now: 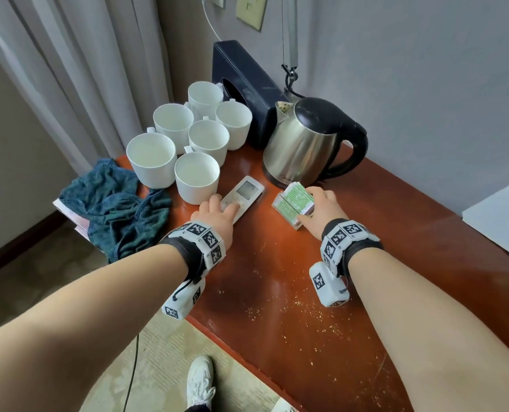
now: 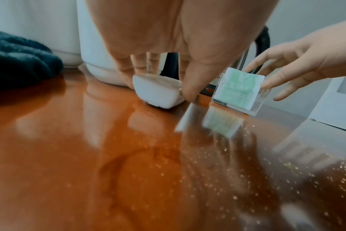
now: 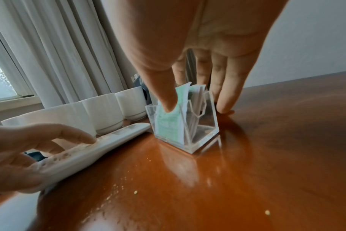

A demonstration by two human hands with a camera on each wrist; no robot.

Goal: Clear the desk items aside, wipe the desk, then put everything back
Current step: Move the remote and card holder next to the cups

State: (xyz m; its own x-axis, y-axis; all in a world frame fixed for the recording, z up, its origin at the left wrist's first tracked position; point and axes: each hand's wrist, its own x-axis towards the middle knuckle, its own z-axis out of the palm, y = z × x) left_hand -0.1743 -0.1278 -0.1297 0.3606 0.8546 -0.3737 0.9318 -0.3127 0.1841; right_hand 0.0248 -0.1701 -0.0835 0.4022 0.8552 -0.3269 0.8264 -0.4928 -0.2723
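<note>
A white remote control (image 1: pixel 247 191) lies on the red-brown desk (image 1: pixel 265 281), in front of the cups. My left hand (image 1: pixel 220 206) grips its near end, thumb on the right edge and fingers over the top (image 2: pixel 156 92). To its right stands a clear acrylic holder of green sachets (image 1: pixel 291 203), just in front of the kettle. My right hand (image 1: pixel 312 203) holds it, thumb pressed on the near sachet side (image 3: pixel 168 107) and fingers behind the far wall. The holder's base rests on the desk (image 3: pixel 188 140).
Several white cups (image 1: pixel 196 173) crowd the back left corner, beside a dark tissue box (image 1: pixel 247 84) and a steel kettle (image 1: pixel 303 147). A blue-green cloth (image 1: pixel 119 209) hangs over the left edge. Crumbs (image 1: pixel 306 316) speckle the front. A white object (image 1: pixel 503 215) sits far right.
</note>
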